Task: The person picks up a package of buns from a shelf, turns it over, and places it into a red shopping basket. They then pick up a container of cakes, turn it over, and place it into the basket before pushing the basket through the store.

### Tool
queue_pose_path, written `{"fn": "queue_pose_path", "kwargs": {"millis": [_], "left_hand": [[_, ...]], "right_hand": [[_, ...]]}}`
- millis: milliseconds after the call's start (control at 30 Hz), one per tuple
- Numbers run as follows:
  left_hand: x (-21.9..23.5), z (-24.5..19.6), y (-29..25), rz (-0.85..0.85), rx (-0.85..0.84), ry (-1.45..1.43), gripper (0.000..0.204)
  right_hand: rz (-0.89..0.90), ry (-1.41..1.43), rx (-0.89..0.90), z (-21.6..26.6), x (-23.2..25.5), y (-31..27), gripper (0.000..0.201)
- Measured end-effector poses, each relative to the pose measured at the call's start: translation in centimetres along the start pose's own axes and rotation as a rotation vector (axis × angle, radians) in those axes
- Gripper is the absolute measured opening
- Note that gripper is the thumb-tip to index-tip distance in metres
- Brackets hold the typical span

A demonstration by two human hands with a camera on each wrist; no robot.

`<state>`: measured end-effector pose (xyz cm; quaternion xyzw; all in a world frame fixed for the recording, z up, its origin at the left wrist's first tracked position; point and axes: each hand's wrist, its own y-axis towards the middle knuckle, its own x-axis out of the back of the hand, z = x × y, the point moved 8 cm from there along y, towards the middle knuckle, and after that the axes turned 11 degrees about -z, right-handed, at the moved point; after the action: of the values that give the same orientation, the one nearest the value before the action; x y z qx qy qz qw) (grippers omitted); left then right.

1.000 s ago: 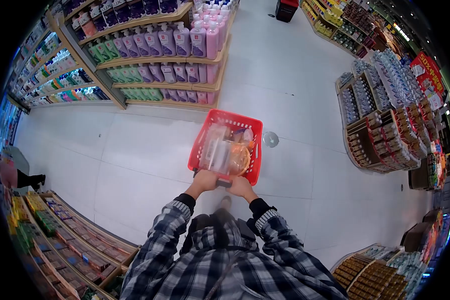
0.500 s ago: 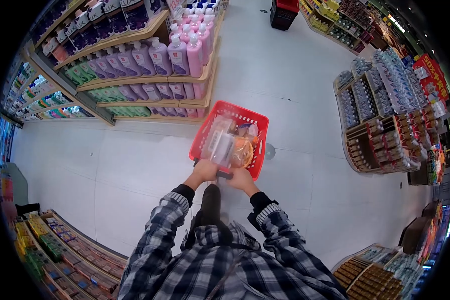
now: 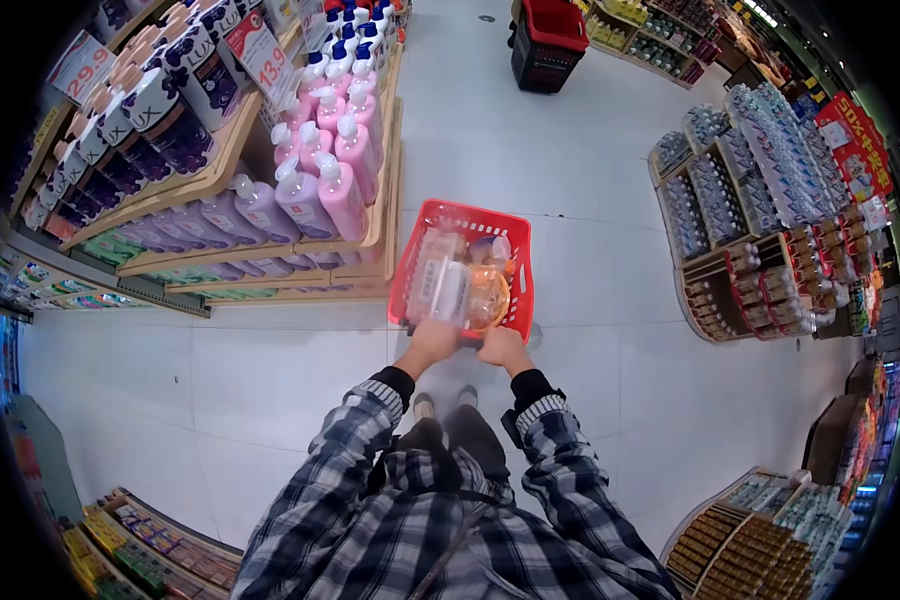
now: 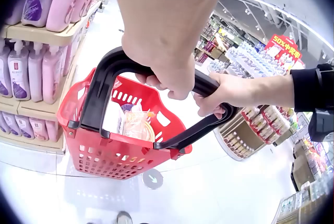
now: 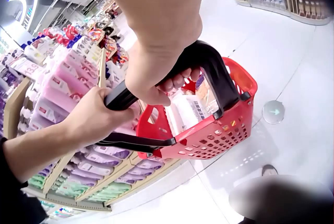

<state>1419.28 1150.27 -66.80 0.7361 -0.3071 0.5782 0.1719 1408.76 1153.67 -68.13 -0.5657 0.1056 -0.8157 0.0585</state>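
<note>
Both hands grip the black handle (image 4: pixel 95 96) of a red shopping basket (image 3: pixel 524 245) held out in front of the body. In the head view the left hand (image 3: pixel 434 341) is on the left part of the bar. The right hand (image 3: pixel 505 348) curls round its right part, a short gap away. In the left wrist view the left fingers wrap over the bar. Inside the perforated basket lie a clear plastic pack with a white barcode label (image 3: pixel 450 290), a round orange-rimmed package (image 3: pixel 490 295) and other wrapped goods, partly covered by these.
Close on the left stands a wooden shelf (image 3: pixel 390 225) of pink and purple pump bottles (image 3: pixel 342 195). A black and red basket (image 3: pixel 548 60) stands on the floor ahead. To the right is a curved display of bottles (image 3: pixel 740 200). Low racks (image 3: pixel 150 540) are at the lower left.
The view has advanced along the aisle: the pump-bottle shelf and the black and red basket appear nearer. The hands are slightly farther apart on the handle, and the red basket sits straighter in view.
</note>
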Motion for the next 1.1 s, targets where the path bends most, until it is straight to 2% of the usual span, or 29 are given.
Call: {"fn": "queue_pose_path", "kwargs": {"millis": [167, 267, 400, 767, 1067, 1100], "left_hand": [[1.9, 2.2, 6.9, 0.032, 0.023, 0.018, 0.022], [2.2, 4.1, 12.1, -0.037, 0.001, 0.048, 0.021], [4.7, 6.2, 19.0, -0.060, 0.028, 0.033, 0.022], [8.8, 16.2, 37.5, -0.081, 0.081, 0.059, 0.019], [13.1, 24.1, 52.5, -0.072, 0.103, 0.064, 0.028], [14.0, 24.7, 53.8, -0.002, 0.112, 0.048, 0.028]], "right_hand": [[0.005, 0.077, 0.071, -2.3, 1.1, 7.6, 0.029], [0.003, 0.109, 0.076, -3.6, 3.2, 12.5, 0.029], [-0.003, 0.091, 0.122, -4.8, 6.6, 19.5, 0.029], [0.013, 0.080, 0.122, -6.1, 14.1, 39.9, 0.031], [-0.010, 0.048, 0.152, -7.0, 19.4, 55.9, 0.032], [-0.039, 0.037, 0.171, -6.9, 20.1, 57.4, 0.033]]}}
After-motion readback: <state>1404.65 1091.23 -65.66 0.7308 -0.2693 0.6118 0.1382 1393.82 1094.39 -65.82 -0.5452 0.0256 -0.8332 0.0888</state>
